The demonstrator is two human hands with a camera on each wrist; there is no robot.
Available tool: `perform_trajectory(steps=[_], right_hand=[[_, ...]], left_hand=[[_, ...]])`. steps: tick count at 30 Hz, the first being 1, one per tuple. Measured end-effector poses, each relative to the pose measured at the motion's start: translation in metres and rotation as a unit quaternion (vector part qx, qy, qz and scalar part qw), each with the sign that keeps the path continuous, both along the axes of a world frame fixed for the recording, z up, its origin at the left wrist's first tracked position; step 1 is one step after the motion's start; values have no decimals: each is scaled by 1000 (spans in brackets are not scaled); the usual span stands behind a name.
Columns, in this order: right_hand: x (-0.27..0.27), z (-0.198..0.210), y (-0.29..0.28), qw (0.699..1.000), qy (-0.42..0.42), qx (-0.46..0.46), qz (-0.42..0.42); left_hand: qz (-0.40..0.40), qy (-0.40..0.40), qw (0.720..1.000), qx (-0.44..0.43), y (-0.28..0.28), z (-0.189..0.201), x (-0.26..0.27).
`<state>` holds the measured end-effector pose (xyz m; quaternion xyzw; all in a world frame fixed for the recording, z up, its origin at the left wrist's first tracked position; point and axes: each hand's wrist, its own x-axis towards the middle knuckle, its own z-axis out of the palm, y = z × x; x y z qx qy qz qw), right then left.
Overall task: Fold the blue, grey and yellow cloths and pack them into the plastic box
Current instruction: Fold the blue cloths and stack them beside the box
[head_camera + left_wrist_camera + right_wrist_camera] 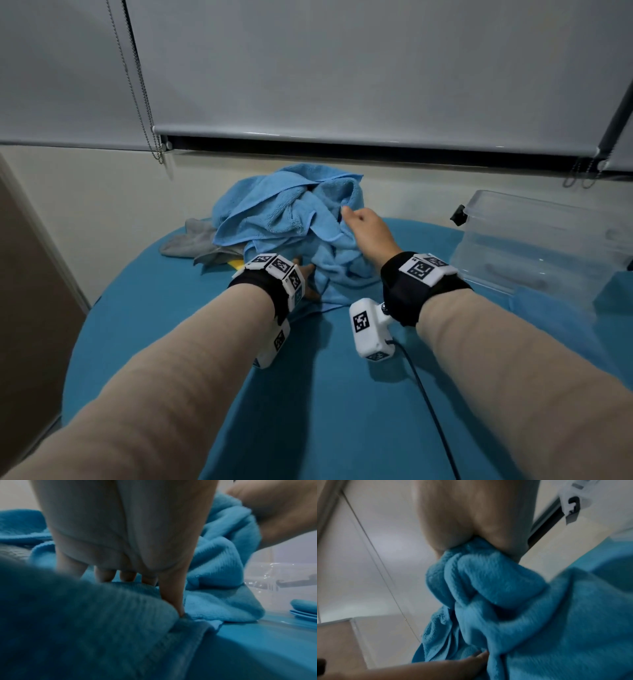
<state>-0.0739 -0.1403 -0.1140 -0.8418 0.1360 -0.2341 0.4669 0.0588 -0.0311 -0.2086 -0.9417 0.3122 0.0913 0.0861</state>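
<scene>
I see a round table (308, 394) under a teal cover, with a grey roller blind (342, 68) hanging behind it. On the far right of the table stands the clear plastic box (548, 240), open at the top; I cannot tell what is in it. The blue cloth (291, 212) lies crumpled in a heap at the far middle of the table, its near edge trailing towards me. The grey cloth (191, 240) lies partly under its left side, and a small corner of the yellow cloth (236, 264) peeks out below both. My right hand (368, 233) is raised over the heap and clutches a bunched fold of the blue cloth in its fist. My left hand (306, 274) is low at the near edge, fingers (173, 599) pointing down, thumb and forefinger pinching the blue cloth's hem.
</scene>
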Motion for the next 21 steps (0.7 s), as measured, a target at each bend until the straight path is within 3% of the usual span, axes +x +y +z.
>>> perform_trajectory(steps=[2, 4, 5, 8, 10, 13, 16, 19, 20, 21], right_hand=[[-15, 9, -1, 994, 68, -52, 62], [-28, 14, -4, 965, 175, -169, 102], [-34, 16, -6, 957, 189, -189, 115], [-46, 27, -7, 986, 87, -55, 134], [-53, 40, -4, 992, -19, 52, 113], [-67, 61, 5, 980, -104, 134, 106], [-87, 77, 15, 963, -164, 169, 129], [-110, 89, 22, 959, -189, 168, 131], [-117, 92, 24, 961, -181, 160, 136], [-124, 94, 25, 964, -165, 148, 147]], left_hand=[[-4, 0, 1000, -19, 7, 12, -10], [-10, -1, 999, -48, 11, 21, -20], [-13, -2, 998, -66, 15, 28, -27], [15, -2, 990, -139, 23, 48, -46], [40, -28, 969, -243, 26, 67, -63], [68, -58, 893, -440, 29, 95, -90], [102, -134, 853, -494, 38, 116, -115], [13, -203, 734, -648, 53, 136, -139], [-25, -187, 709, -680, 56, 141, -146], [-59, -143, 702, -695, 57, 145, -156]])
